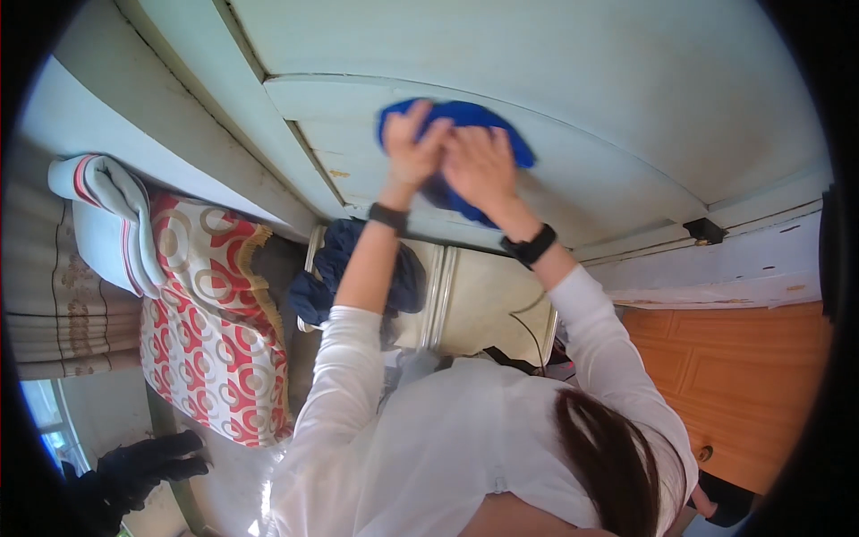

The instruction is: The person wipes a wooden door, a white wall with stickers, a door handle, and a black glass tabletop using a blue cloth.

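Note:
A bunched blue cloth [470, 114] lies against a pale painted panel [582, 201] in front of me. My left hand [413, 157] holds the cloth's left part, its fingers bent over it and slightly blurred. Beside it, my right hand [483, 170] presses on the cloth's middle with the fingers laid close together. The hands nearly touch at the fingertips. Blue fabric shows above the hands and hangs below them, and what lies under the palms is hidden. Each wrist wears a dark band.
A dark latch [705, 231] juts from the panel's frame. Below stand a cream-coloured case or chest [488, 286] with dark clothing [335, 268] on it. At left are a red-and-white patterned cover [210, 331], a folded striped blanket [103, 224] and a curtain [76, 313]. An orange wooden cabinet [734, 376] is at right.

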### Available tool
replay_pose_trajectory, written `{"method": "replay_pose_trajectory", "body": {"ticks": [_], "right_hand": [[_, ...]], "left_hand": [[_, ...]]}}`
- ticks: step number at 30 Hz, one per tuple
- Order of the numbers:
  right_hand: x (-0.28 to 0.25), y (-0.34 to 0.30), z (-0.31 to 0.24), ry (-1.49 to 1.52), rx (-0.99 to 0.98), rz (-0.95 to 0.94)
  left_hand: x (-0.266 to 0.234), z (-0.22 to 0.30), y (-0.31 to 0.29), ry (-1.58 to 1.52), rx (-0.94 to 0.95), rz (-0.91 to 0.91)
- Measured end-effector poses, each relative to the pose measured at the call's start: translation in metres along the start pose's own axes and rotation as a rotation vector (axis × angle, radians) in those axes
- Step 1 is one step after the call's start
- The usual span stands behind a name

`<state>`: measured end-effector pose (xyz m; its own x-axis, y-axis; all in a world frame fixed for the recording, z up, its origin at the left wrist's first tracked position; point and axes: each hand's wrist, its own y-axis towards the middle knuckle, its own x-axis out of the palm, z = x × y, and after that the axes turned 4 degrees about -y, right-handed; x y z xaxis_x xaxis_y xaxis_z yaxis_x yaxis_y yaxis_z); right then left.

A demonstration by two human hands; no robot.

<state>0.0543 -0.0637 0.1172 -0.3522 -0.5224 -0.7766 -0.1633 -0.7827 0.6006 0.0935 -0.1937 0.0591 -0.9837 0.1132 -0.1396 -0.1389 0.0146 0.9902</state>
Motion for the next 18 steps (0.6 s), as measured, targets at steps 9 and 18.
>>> {"method": "replay_pose_trajectory", "body": {"ticks": [9, 18], "right_hand": [[0.021, 0.018, -0.013, -0.017, -0.203, 0.215], [-0.045, -0.117, 0.129, -0.21, 0.136, 0.088]], "left_hand": [[-0.01, -0.002, -0.012, 0.016, -0.312, 0.108], [0.094, 0.154, 0.03, -0.315, -0.147, -0.229]]}}
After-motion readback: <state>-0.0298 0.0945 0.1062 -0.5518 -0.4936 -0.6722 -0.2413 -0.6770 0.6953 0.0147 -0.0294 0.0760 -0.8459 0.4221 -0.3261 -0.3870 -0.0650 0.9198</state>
